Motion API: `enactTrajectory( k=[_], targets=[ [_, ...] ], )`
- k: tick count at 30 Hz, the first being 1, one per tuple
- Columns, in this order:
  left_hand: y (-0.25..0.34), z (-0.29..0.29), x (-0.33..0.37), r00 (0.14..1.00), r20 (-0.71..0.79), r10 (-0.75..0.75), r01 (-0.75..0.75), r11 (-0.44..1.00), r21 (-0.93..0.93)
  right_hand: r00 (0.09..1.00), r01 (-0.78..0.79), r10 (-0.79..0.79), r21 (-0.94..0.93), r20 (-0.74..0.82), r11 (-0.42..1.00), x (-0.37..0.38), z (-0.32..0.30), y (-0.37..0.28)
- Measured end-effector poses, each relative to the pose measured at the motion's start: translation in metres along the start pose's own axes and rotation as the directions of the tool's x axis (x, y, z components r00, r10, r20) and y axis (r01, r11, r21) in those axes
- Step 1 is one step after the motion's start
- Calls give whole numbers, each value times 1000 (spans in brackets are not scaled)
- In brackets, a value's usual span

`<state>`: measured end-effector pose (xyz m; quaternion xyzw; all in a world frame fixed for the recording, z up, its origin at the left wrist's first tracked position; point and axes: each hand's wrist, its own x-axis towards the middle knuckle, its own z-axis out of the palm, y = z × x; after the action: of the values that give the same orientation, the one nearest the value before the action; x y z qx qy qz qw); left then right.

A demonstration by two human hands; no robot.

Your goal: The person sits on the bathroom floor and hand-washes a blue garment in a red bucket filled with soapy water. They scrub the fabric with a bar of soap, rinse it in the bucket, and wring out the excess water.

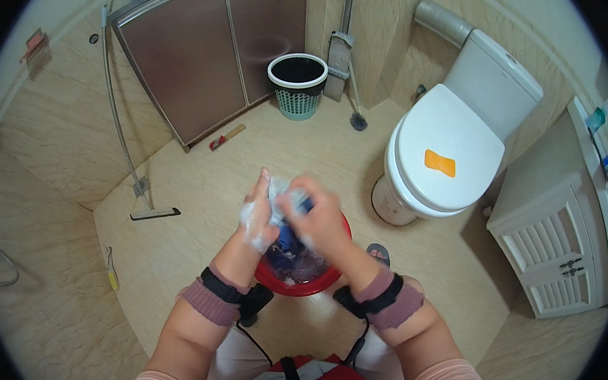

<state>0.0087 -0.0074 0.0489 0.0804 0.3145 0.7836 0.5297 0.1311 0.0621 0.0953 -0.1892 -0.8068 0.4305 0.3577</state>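
Over a red basin (pixel 313 286) on the floor, my two hands work close together on a wet, soapy blue cloth (pixel 286 237). White suds coat my left hand (pixel 259 211). Its fingers point away from me, with the cloth held against the palm side. My right hand (pixel 314 212) is smeared by motion and closed around a bunched, foamy part of the cloth. The cloth hangs down into the basin, where dark blue fabric lies in cloudy, purplish water. What kind of garment it is cannot be made out.
A white toilet (pixel 450 151) stands at the far right, with a louvred cabinet (pixel 553 245) nearer. A green-and-white bin (pixel 296 102) and a toilet brush (pixel 358 121) are at the back. On the left are a floor squeegee (pixel 156 214), a red-and-wood brush (pixel 227 137) and a yellow-handled tool (pixel 113 278).
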Motion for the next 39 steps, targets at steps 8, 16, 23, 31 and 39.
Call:
enactTrajectory(
  k=[8, 16, 23, 31, 39],
  targets=[
    [-28, 37, -22, 960, 266, 87, -157, 954, 256, 968, 135, -202, -372, -148, 918, 23, 0, 16],
    [-36, -33, 4, 931, 331, 154, -320, 781, 536, 900, 426, -435, -251, 22, 869, -10, 21, 1],
    [-39, -59, 13, 877, 481, -21, -3, 999, 51, 926, 366, -377, -201, -19, 909, -10, 26, -12],
    [-32, 43, -25, 1000, -15, 28, -24, 977, 212, 962, 144, -224, -410, -154, 900, 14, 3, 4],
    [-14, 52, -34, 991, -137, -1, 32, 974, 226, 985, -31, -34, -368, -169, 929, 19, 1, 29]
  ],
)
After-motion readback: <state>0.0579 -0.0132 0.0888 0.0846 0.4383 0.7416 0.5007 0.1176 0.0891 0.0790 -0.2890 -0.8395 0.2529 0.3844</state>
